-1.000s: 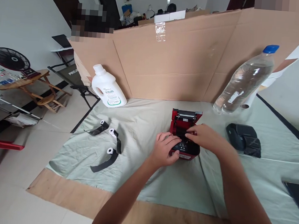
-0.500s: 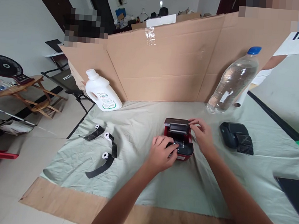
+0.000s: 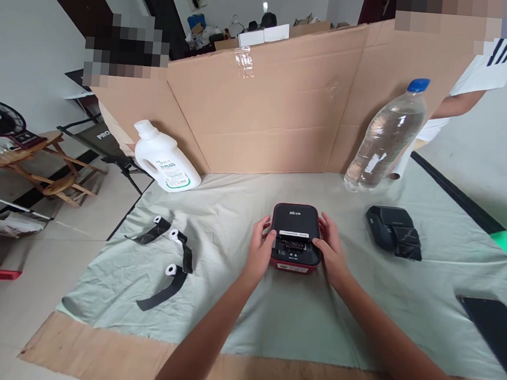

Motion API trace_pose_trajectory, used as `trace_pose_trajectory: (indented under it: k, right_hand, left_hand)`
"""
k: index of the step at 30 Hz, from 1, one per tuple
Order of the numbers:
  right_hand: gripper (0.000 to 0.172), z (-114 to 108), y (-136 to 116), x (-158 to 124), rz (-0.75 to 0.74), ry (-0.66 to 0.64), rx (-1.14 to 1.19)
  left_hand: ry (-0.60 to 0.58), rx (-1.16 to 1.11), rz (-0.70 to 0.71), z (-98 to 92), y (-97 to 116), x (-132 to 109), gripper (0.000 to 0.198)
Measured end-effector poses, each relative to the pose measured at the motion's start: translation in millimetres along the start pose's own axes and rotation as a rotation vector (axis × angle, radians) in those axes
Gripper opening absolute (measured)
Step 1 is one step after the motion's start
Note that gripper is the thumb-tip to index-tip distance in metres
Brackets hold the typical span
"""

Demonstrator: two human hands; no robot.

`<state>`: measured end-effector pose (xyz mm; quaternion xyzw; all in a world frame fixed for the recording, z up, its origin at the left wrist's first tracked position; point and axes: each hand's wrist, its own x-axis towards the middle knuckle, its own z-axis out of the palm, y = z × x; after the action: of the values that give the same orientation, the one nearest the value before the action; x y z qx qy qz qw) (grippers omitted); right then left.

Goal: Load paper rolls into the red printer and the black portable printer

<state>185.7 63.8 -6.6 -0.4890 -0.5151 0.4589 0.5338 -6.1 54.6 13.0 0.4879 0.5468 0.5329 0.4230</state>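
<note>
A: printer [image 3: 297, 240] done?
B: lid [image 3: 295, 219] looks down; left hand [image 3: 261, 249] and right hand [image 3: 331, 252] clasp its sides on the cloth [image 3: 269, 320]
A: left?
B: can't tell if latched; three rolls [image 3: 171, 269] lie loose

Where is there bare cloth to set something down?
Bare cloth lies between the rolls and the left hand, and between the right hand and the black slab. Crowded: the red-and-black device, both hands at its sides.
</note>
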Motion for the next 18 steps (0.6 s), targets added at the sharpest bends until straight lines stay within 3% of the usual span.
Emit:
trace_pose_trajectory:
  k: [2, 8, 14, 18]
  right_hand:
    - [0.073, 1, -1, 0, 0.011, -0.002, 0.001]
    - [0.075, 1, -2, -1, 0.009, -0.014, -0.038]
    - [0.076, 3, -4, -2, 0.027, -0.011, -0.026]
    - [0.076, 2, 9, -6, 0.055, 0.023, 0.025]
  left_hand:
    - [-0.064, -0.106, -0.116, 0.0, -2, 7, 0.040]
    - [-0.122, -0.169, -0.183, -2.7, -3, 17, 0.045]
    - [-0.138, -0.173, -0.166, -2.3, -5, 16, 0.047]
    - [-0.110, -0.179, -0.148, 0.3, -7, 13, 0.041]
